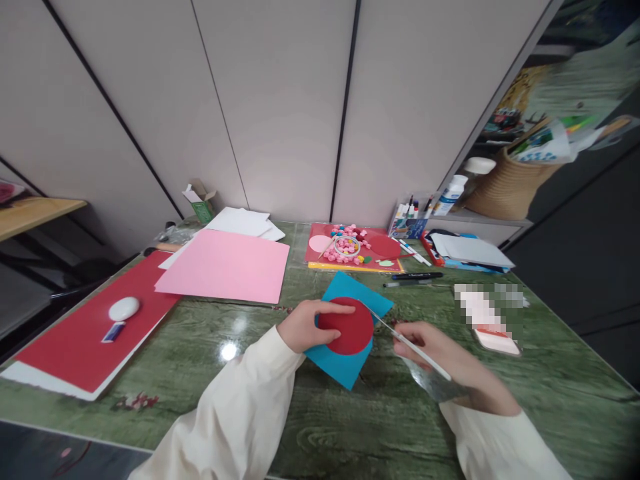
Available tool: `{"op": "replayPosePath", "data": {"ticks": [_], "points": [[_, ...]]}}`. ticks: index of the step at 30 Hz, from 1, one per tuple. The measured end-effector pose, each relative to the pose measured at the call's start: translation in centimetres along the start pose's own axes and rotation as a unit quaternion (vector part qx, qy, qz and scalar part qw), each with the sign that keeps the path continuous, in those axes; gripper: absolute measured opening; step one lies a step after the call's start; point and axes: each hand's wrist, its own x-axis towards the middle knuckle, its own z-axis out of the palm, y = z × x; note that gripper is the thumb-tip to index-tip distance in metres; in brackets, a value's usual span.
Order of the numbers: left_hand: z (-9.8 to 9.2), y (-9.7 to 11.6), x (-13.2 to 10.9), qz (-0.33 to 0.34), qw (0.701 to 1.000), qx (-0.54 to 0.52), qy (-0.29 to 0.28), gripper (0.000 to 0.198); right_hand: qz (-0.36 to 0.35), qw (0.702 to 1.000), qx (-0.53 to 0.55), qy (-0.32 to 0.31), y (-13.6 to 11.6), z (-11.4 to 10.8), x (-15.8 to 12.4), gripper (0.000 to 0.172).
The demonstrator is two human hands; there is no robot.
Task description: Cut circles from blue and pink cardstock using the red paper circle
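Note:
A red paper circle (353,333) lies on a square sheet of blue paper (337,373) at the middle of the table's front. My left hand (305,325) rests on both, its thumb and forefinger spread flat over the circle. My other fingers there are hidden from view. In my right hand (425,343) is a slim white pen-like tool (425,358), gripped between the fingers. Its thin tip reaches the circle's upper right edge, over the blue paper; its exact kind is unclear. Something see-through and blurred shows below my right wrist.
Pink sheets (225,267) and a long red sheet (90,333) lie at left, the latter bearing a white oval object (124,309). Behind, a red packet (316,230) carries pink pieces. Dark pens (417,276), a phone (497,342) and a pen box (409,223) are at right.

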Motion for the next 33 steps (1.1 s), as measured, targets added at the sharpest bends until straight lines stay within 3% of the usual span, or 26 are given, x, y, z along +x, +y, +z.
{"op": "replayPosePath", "data": {"ticks": [22,33], "points": [[-0.33,0.22,0.18,-0.021,0.999,0.001,-0.043,0.049,0.001,0.998,-0.063,-0.009,0.13,-0.54,-0.02,0.04],[-0.45,0.07,0.14,-0.017,0.998,0.004,-0.063,0.05,0.025,0.998,-0.04,-0.037,0.12,-0.75,-0.15,0.039]]}}
